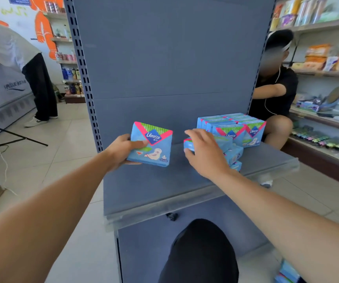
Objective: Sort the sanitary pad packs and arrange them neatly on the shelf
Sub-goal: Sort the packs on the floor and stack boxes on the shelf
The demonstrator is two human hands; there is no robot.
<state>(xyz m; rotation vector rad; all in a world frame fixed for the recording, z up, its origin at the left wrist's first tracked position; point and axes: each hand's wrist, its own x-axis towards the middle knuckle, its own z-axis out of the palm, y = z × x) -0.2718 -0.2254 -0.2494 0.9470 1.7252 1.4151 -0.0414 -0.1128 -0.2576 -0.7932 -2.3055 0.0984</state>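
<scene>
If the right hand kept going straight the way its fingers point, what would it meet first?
The right hand already grips a loose pack. Straight on, it would likely reach the back panel just left of the upright row of packs; depth is unclear.

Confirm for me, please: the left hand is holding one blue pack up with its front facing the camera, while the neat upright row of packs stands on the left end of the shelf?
Not quite. The head view shows the upright row on the shelf's right end; the left hand does hold one pack.

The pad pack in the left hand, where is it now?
In the head view, the left hand holds the pack upright above the shelf's left part, apart from the stacked packs at right.
</scene>
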